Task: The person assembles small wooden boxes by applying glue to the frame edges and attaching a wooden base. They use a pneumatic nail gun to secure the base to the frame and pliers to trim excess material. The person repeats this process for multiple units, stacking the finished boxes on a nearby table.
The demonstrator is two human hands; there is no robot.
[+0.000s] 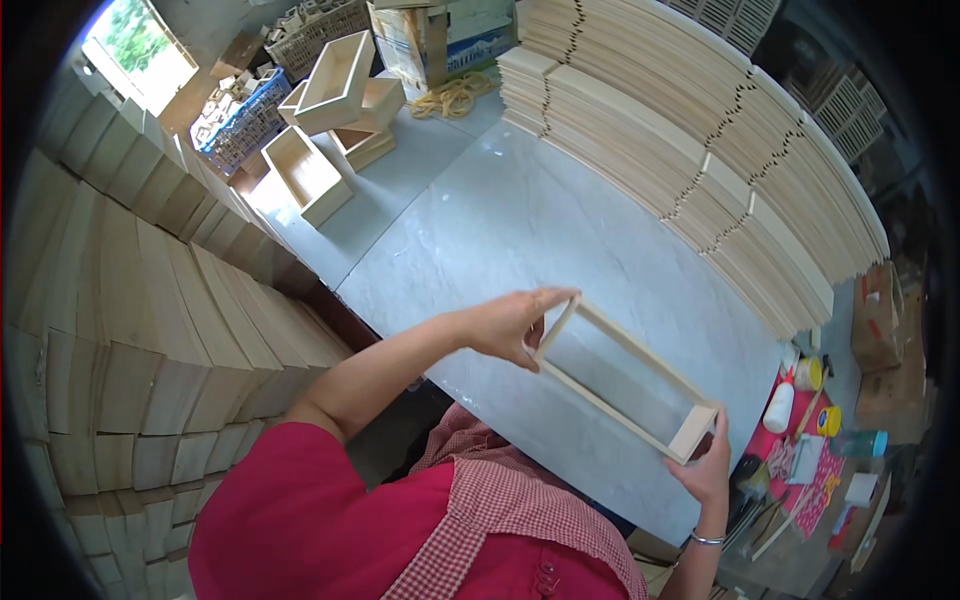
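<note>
Head view. We take the grey tabletop as landmark: smooth, faintly veined, a straight seam crossing toward its far left. Over its near part is a pale wooden frame, a long open rectangle of thin rails and square corners. We see the left hand, thumb and fingers clamped on the frame's left short end; the right hand likewise clamps the right short end. Whether wood touches tabletop, we cannot tell.

Along the tabletop's far right side: stacked boards, smooth-faced, ends notched in zigzag lines. On its far left: open wooden boxes, straight-sided, some piled. We note a wide stretch of tabletop between frame and boards; a checked apron borders its near edge.
</note>
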